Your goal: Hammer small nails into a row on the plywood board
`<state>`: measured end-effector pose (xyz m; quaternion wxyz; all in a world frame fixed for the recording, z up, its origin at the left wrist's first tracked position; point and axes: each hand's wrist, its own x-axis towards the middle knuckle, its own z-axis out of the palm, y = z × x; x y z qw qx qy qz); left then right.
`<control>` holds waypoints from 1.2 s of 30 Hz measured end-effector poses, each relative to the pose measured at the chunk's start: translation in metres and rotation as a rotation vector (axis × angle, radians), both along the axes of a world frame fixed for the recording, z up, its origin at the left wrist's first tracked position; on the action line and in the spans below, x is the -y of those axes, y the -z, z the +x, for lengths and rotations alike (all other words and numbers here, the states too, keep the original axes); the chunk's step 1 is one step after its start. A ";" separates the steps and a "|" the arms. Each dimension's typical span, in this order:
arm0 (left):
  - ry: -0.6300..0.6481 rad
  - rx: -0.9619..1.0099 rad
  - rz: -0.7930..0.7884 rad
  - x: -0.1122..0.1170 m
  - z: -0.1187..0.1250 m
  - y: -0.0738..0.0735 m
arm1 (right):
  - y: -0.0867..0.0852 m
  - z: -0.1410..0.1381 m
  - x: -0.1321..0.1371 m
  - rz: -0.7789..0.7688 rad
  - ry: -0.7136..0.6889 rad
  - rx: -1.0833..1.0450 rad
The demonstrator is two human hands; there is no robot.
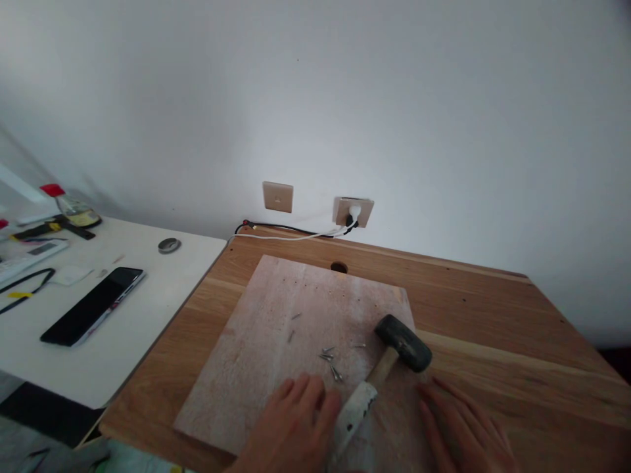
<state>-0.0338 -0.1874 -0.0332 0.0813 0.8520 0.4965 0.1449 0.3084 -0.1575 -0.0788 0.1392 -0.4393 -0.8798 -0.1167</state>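
Observation:
A pale wooden board (276,341) lies on a brown wooden table (493,328). On the board rests a black rubber mallet (403,341) with a wooden handle wrapped in white (357,408). Several small nails (331,360) are scattered just left of the mallet. My left hand (290,427) lies flat on the board, fingers together, beside the handle and just below the nails. My right hand (463,430) lies flat with fingers stretched out, right of the handle, near the board's edge. Neither hand holds anything.
A white table (123,328) stands to the left with a black phone (93,305), a round metal disc (169,245), a bottle with a red cap (69,203) and cables. Wall sockets (352,211) with a white plug and cable sit behind the wooden table.

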 end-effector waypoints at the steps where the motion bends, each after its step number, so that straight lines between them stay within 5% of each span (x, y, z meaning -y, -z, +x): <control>1: 0.026 -0.029 -0.017 -0.001 0.015 0.003 | 0.001 -0.003 0.000 -0.004 0.006 0.002; 5: 0.036 -0.081 -0.142 -0.012 0.045 0.006 | 0.004 -0.017 -0.001 0.044 0.026 -0.026; 9: -0.013 -0.119 -0.315 -0.017 0.043 -0.003 | -0.001 -0.022 -0.002 0.152 0.038 0.018; 12: -0.060 0.035 -0.417 -0.018 0.034 -0.012 | -0.005 -0.014 -0.002 0.121 -0.033 0.125; 17: -0.116 0.474 -0.528 -0.007 -0.004 -0.036 | -0.009 0.011 0.000 0.138 -0.048 0.152; 22: -0.415 0.668 -0.555 0.012 -0.071 -0.039 | -0.025 0.017 -0.003 0.120 -0.050 -0.010; 26: -0.709 0.760 -0.654 0.006 -0.105 -0.031 | -0.047 -0.017 -0.018 -0.010 -0.049 -0.230; 29: -0.877 0.666 -0.559 -0.005 -0.115 -0.036 | -0.061 -0.062 -0.038 -0.181 -0.149 -0.259; 33: -0.942 0.375 -0.279 -0.009 -0.137 -0.042 | -0.066 -0.112 -0.070 -0.373 -0.266 -0.083; 36: -0.988 0.297 -0.269 -0.003 -0.159 -0.034 | -0.068 -0.128 -0.089 -0.505 -0.281 -0.071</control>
